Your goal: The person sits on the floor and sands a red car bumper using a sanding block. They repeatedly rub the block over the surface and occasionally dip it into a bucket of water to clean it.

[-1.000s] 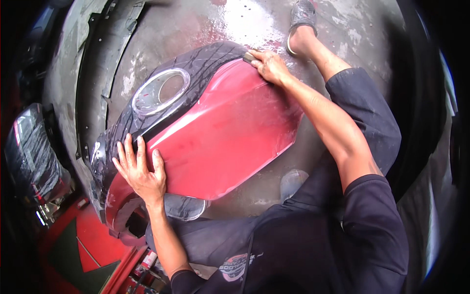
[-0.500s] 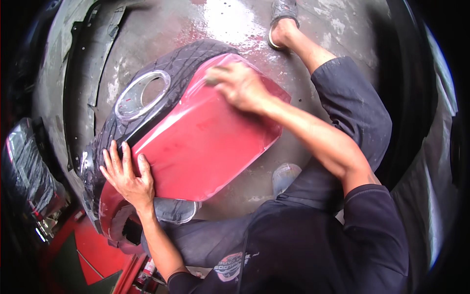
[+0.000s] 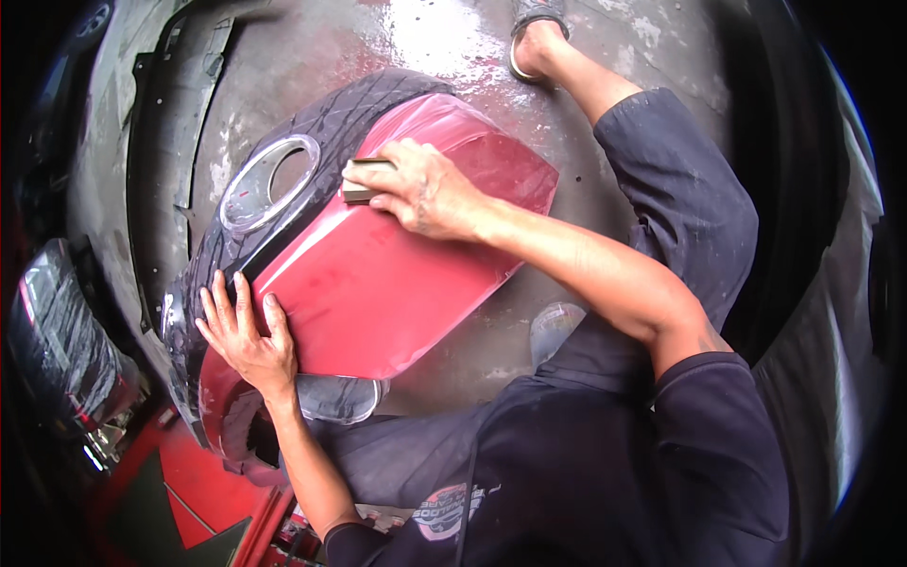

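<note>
Dark shirt (image 3: 586, 472) and dark trousers (image 3: 680, 161): a seated person is wearing both, the body facing the work.

Left hand (image 3: 250, 345): fingers spreading apart, gripping nothing; the palm is bearing on the near left end of the red panel, the fingertips reaching its dark border.

Red panel (image 3: 378, 293): one, large, curved; it is lying in front of the person, above the grey floor (image 3: 652, 57). What is supporting it underneath, one cannot tell.

Right hand (image 3: 430, 194): thumb and fingers are pinching a small block (image 3: 357, 189), which is sitting on the red face where it is meeting the border.

Step, as judged: the right hand appears to be rubbing the surface while the left is steadying the piece. The next move is calling for even pressure, the block's face lying flat to the curve, the left palm bracing.

Dark textured border (image 3: 364, 109): running along the panel's far side, carrying a pale oval ring (image 3: 250, 194).

Shod foot (image 3: 539, 47): resting on the floor beyond.

Long dark strip (image 3: 146, 189): lying on the floor, well apart, at far left.
</note>
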Motion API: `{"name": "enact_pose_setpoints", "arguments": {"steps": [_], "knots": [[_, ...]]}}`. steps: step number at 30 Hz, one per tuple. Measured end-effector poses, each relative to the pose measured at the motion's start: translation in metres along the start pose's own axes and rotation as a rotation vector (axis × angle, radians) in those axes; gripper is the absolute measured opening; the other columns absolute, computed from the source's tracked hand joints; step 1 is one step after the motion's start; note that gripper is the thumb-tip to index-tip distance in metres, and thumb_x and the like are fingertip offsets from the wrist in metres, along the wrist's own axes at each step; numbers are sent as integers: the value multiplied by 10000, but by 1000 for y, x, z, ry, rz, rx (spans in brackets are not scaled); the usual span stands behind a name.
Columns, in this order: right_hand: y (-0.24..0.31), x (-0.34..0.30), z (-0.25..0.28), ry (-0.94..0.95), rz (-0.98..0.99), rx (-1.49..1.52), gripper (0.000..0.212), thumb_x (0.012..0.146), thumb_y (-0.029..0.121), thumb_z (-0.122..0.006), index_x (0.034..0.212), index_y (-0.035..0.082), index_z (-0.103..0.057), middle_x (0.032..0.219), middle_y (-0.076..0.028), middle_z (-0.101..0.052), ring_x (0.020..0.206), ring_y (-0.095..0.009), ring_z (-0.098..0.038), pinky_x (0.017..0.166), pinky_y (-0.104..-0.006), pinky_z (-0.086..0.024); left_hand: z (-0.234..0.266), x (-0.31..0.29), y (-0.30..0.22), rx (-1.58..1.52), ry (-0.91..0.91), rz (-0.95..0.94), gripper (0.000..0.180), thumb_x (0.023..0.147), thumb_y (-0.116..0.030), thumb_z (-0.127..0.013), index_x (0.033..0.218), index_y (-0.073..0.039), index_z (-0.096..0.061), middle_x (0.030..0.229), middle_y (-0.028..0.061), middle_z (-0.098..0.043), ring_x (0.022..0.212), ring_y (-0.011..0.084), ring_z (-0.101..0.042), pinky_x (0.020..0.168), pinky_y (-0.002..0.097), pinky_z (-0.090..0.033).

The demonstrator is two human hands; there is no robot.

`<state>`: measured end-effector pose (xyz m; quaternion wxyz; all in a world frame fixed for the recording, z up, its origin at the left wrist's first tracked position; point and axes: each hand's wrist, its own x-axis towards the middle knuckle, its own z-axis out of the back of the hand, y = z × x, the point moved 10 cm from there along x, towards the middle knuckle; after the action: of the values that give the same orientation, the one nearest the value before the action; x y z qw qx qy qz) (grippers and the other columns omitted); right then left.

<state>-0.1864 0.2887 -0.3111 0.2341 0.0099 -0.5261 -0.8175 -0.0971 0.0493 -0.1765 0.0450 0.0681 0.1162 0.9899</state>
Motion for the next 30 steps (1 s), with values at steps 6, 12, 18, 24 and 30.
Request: {"name": "enact_pose_setpoints", "arguments": {"steps": [6,12,18,24,30], "knots": [[-188,-43,62,25,-577,-125,415,1014,192,-634,1426,152,-669,1290,-148,-709,1143,-375,-650,1020,-474,-524,3,11,-6,-2,-14,-18,492,991,-343,-676,1439,-138,-665,1608,103,-522,1528,381,-408,1258,635,-214],[1,-8,1,-2,62,-12,465,902,175,-774,1360,169,-695,1287,-120,-688,1154,-337,-647,1002,-470,-536,1,0,1,2,-7,-4,487,991,-315,-686,1444,-137,-668,1611,102,-522,1535,386,-401,1252,639,-206],[-193,-43,55,74,-272,-25,502,971,106,-683,1470,138,-637,1404,-170,-657,1292,-370,-612,1115,-460,-496,2,11,-6,-23,-18,-24,498,989,-319,-691,1454,-144,-659,1618,95,-518,1538,383,-400,1254,637,-216],[12,-2,-1,-21,228,138,512,859,151,-798,1363,170,-704,1239,-165,-704,1217,-344,-643,1025,-475,-525,-1,1,1,-12,-1,5,490,984,-298,-695,1446,-136,-667,1614,107,-520,1537,383,-401,1249,643,-205],[-195,-55,64,40,-308,125,474,993,96,-631,1467,94,-637,1427,-184,-638,1332,-348,-594,1130,-445,-474,3,10,-4,-30,-28,-15,491,992,-327,-682,1449,-146,-663,1612,95,-523,1535,373,-405,1258,636,-206]]}}
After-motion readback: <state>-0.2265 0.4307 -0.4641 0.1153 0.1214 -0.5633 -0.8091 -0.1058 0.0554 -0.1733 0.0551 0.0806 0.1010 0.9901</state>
